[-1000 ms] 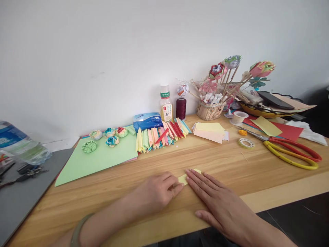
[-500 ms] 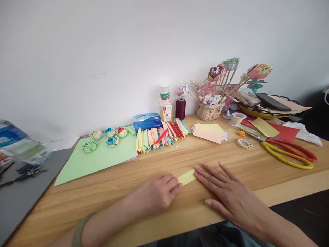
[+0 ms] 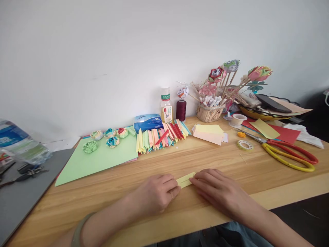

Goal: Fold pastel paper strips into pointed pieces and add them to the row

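Observation:
A narrow folded strip of yellow paper (image 3: 185, 180) lies on the wooden table between my hands, with a crease running along its length. My left hand (image 3: 161, 192) is closed at the strip's left end, fingers curled and thumb against the paper. At the right end, my right hand (image 3: 218, 190) has its fingers bent together on the paper. Both ends of the strip are hidden under my fingers. Beyond them stands a row of folded coloured paper pieces (image 3: 160, 139), and to its right lies a stack of cut paper slips (image 3: 208, 133).
Green sheets (image 3: 102, 163) at the left carry several paper flowers (image 3: 90, 146). Scissors (image 3: 288, 151), a tape roll (image 3: 245, 145) and a white spool (image 3: 238, 120) lie at right. Along the wall stand a bottle (image 3: 166, 108), purple thread (image 3: 181, 110) and a flower basket (image 3: 210, 114).
My right hand has gone from flat with spread fingers to bent fingers gathered on the strip's right end. My left hand stays at the left end.

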`<state>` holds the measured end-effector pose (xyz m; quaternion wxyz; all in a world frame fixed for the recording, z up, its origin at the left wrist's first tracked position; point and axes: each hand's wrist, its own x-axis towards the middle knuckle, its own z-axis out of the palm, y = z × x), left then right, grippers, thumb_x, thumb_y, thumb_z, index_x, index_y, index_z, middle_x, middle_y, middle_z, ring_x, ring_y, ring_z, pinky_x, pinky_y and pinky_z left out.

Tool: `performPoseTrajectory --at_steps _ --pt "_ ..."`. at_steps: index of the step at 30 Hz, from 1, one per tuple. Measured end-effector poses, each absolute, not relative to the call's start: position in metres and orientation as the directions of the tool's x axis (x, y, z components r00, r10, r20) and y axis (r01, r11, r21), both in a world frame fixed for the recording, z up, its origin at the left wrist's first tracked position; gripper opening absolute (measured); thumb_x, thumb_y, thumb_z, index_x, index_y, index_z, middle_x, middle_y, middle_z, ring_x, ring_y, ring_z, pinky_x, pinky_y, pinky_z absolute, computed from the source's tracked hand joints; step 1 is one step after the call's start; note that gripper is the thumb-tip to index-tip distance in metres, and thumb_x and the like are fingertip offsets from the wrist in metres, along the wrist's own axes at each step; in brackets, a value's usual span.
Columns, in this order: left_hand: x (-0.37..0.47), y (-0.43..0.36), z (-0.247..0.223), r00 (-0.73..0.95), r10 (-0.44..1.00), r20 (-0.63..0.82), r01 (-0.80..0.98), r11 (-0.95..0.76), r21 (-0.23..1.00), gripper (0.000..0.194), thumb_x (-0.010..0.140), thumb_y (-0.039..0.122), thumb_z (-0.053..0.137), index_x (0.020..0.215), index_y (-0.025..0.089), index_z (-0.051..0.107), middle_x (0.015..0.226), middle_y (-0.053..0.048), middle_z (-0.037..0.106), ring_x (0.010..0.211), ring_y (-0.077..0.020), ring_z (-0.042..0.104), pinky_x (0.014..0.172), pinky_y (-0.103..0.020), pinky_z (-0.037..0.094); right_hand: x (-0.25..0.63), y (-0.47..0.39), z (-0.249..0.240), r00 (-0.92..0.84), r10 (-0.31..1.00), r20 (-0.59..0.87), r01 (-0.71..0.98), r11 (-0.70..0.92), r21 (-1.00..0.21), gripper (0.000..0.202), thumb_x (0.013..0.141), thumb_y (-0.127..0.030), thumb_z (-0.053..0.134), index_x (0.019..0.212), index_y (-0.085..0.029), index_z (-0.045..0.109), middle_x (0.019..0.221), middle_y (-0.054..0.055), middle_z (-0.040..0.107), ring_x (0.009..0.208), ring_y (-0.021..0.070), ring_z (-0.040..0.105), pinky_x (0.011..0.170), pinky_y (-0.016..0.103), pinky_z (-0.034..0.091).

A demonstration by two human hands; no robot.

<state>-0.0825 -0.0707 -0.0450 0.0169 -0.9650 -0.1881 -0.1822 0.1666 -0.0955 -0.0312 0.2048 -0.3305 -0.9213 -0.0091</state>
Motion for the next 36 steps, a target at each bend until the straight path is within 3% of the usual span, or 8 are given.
performPoseTrajectory --at_steps 3,8,14,17,23,26,30,36 --pt "-0.082 -0.072 -0.041 0.861 0.345 0.374 0.351 -0.935 0.053 0.027 0.091 0.009 0.035 0.081 0.013 0.060 0.077 -0.007 0.060 0.074 -0.0167 0.056 0.063 -0.026 0.047 0.155 -0.090 -0.029 -0.761 0.564 0.320 0.570 0.817 -0.083 0.027 0.097 -0.016 0.033 0.103 -0.015 0.059 0.089 0.008 0.063 0.080 0.0197 0.056 0.071 0.033 0.047" --pt "-0.074 -0.074 -0.039 0.782 0.443 0.437 0.461 -0.884 0.071 0.019 0.091 0.020 0.044 0.080 0.014 0.058 0.075 -0.005 0.060 0.074 -0.0182 0.056 0.061 -0.028 0.048 0.153 -0.082 -0.029 -0.798 0.527 0.292 0.549 0.836 -0.008 0.029 0.096 -0.013 0.031 0.089 -0.013 0.059 0.080 0.007 0.059 0.071 0.0193 0.050 0.063 0.032 0.043" --pt "-0.064 -0.077 -0.046 0.733 0.511 0.450 0.554 -0.831 0.040 0.019 0.091 0.017 0.047 0.074 0.015 0.057 0.072 -0.004 0.056 0.072 -0.0178 0.053 0.058 -0.028 0.046 0.152 -0.075 -0.031 -0.783 0.548 0.295 0.561 0.827 -0.047 0.023 0.094 -0.013 0.037 0.089 -0.014 0.060 0.080 0.006 0.057 0.073 0.0180 0.050 0.064 0.030 0.041" --pt "-0.063 -0.078 -0.047 0.717 0.496 0.490 0.563 -0.827 0.013 0.022 0.089 0.013 0.046 0.070 0.015 0.056 0.068 -0.003 0.055 0.069 -0.0174 0.051 0.057 -0.028 0.045 0.151 -0.073 -0.030 -0.796 0.523 0.304 0.547 0.837 -0.005 0.024 0.093 -0.012 0.038 0.083 -0.015 0.060 0.077 0.005 0.057 0.072 0.0175 0.049 0.063 0.030 0.039" --pt "-0.062 -0.079 -0.047 0.676 0.544 0.497 0.593 -0.802 0.071 0.020 0.089 0.019 0.048 0.071 0.016 0.057 0.068 -0.003 0.055 0.070 -0.0186 0.051 0.056 -0.030 0.045 0.153 -0.071 -0.031 -0.825 0.470 0.315 0.512 0.857 0.061 0.026 0.095 -0.013 0.037 0.083 -0.016 0.060 0.076 0.004 0.057 0.070 0.0174 0.048 0.062 0.030 0.037" --pt "-0.061 -0.080 -0.046 0.621 0.607 0.495 0.617 -0.769 0.168 0.018 0.087 0.015 0.049 0.072 0.017 0.059 0.067 -0.002 0.058 0.071 -0.0181 0.051 0.058 -0.030 0.045 0.155 -0.070 -0.034 -0.791 0.528 0.309 0.544 0.838 -0.039 0.026 0.096 -0.016 0.036 0.084 -0.016 0.059 0.079 0.005 0.057 0.072 0.0175 0.049 0.063 0.030 0.039" --pt "-0.060 -0.080 -0.041 0.497 0.791 0.356 0.705 -0.608 0.366 0.013 0.083 0.016 0.056 0.070 0.019 0.059 0.072 -0.001 0.061 0.077 -0.0189 0.052 0.063 -0.032 0.046 0.152 -0.067 -0.036 -0.706 0.651 0.279 0.620 0.759 -0.200 0.028 0.097 -0.020 0.034 0.084 -0.017 0.058 0.080 0.005 0.057 0.073 0.0167 0.051 0.065 0.029 0.041" --pt "-0.058 -0.077 -0.041 0.414 0.881 0.229 0.747 -0.472 0.467 0.015 0.083 0.017 0.057 0.068 0.018 0.057 0.074 -0.001 0.058 0.080 -0.0204 0.050 0.069 -0.035 0.045 0.146 -0.064 -0.035 -0.653 0.719 0.237 0.679 0.695 -0.237 0.023 0.096 -0.020 0.036 0.079 -0.018 0.052 0.079 0.005 0.058 0.071 0.0173 0.051 0.064 0.030 0.042"
